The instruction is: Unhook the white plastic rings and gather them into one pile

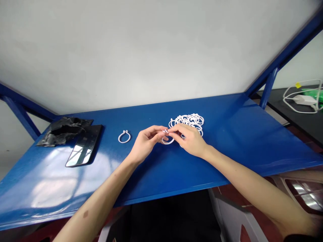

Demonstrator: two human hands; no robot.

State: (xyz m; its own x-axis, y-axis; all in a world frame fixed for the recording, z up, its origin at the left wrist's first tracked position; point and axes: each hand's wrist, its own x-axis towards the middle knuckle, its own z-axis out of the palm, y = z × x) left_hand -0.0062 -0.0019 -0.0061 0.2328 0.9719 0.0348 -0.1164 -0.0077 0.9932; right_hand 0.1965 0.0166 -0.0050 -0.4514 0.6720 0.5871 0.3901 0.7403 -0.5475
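Observation:
A white plastic curtain ring is held between my two hands above the blue table, its loop hanging down. My left hand pinches the ring near its ends from the left, with thumb and fingers closed. From the other side, my right hand grips the ends between thumb and index finger. The fingertips partly hide where the ends meet. Just behind my right hand lies a pile of similar white rings, partly covered by that hand. A single white ring rests apart, left of my left hand.
On the left of the blue table lie a black phone and a crumpled black plastic bag. A pale wall rises behind. Blue braces stand at both sides. A white charger with cable lies on a dark surface at right.

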